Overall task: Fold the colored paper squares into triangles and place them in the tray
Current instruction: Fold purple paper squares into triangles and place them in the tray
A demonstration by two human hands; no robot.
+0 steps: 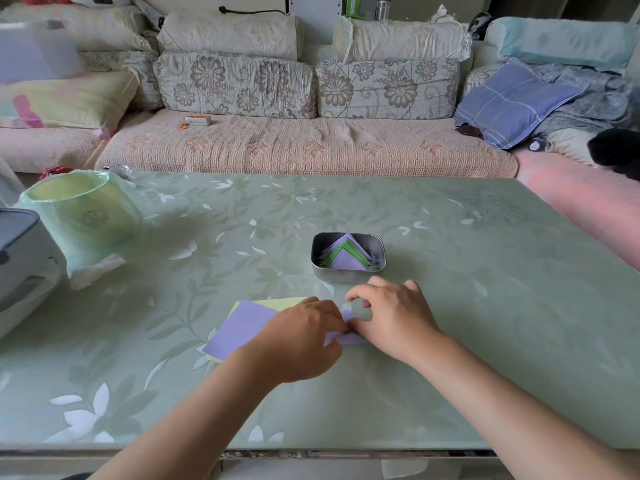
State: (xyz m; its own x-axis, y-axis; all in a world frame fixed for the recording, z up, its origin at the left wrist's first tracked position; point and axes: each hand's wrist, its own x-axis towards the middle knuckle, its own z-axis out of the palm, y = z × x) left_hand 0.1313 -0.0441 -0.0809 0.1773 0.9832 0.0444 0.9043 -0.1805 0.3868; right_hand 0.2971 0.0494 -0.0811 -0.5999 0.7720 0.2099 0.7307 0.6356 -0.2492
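Observation:
A small metal tray (pixel 348 276) stands on the green table and holds several folded purple and green paper triangles (pixel 347 257). Just in front of it, both hands work on one purple paper piece (pixel 348 337), mostly hidden under the fingers. My left hand (pixel 300 336) pinches its left part. My right hand (pixel 388 315) pinches its upper right, with a corner lifted off the table. To the left lies a small stack of flat squares (pixel 239 327), purple on top and yellow beneath, partly covered by my left hand.
A pale green bin with a plastic liner (pixel 81 216) stands at the table's far left, next to a grey-white appliance (pixel 20 258) at the left edge. A sofa with cushions (pixel 304 147) runs behind the table. The table's front edge (pixel 311 448) is close to me.

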